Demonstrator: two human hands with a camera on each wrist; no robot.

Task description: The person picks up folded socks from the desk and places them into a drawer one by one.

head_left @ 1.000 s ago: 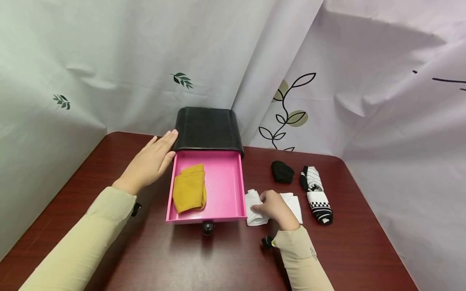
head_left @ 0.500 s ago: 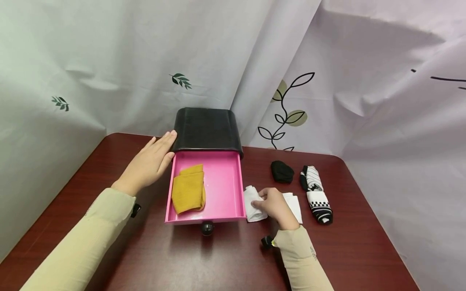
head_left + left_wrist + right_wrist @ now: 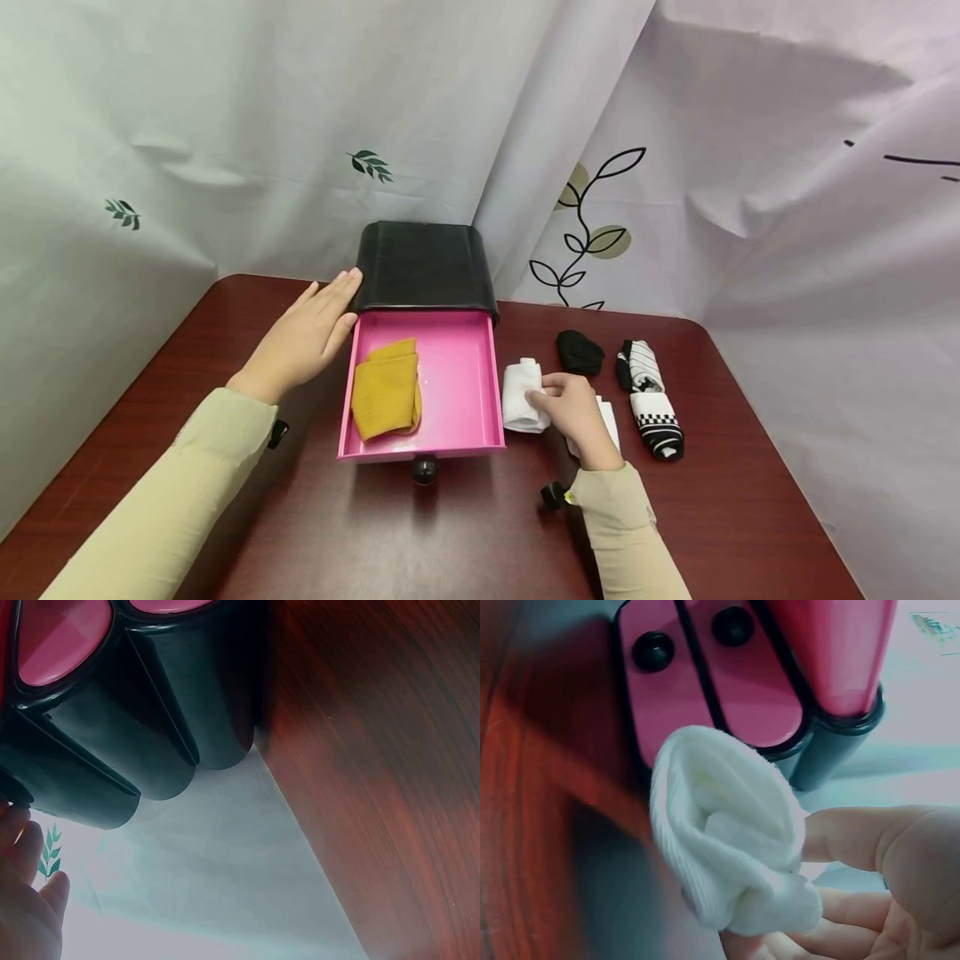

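My right hand (image 3: 579,415) pinches a folded white sock (image 3: 522,398) between thumb and fingers, beside the right wall of an open pink drawer (image 3: 459,392). The right wrist view shows the sock's rolled end (image 3: 727,825) close up, raised above the table. My left hand (image 3: 300,337), fingers straight, rests against the left side of the black drawer cabinet (image 3: 423,265); in the left wrist view its fingertips (image 3: 26,844) are at the frame's edge. A folded mustard-yellow sock (image 3: 386,393) lies in the drawer's left half. Another white sock (image 3: 609,423) is partly hidden behind my right hand.
A rolled black sock (image 3: 580,352) lies to the right of the cabinet. Farther right are a striped black-and-white sock (image 3: 643,367) and a checked one (image 3: 657,427). The drawer's black knob (image 3: 425,469) sticks out toward me. A white curtain (image 3: 300,125) hangs behind the table.
My right hand has gripped the white sock and lifted it from the table, moving it slightly away from me along the drawer's right side. The left hand stays against the cabinet.
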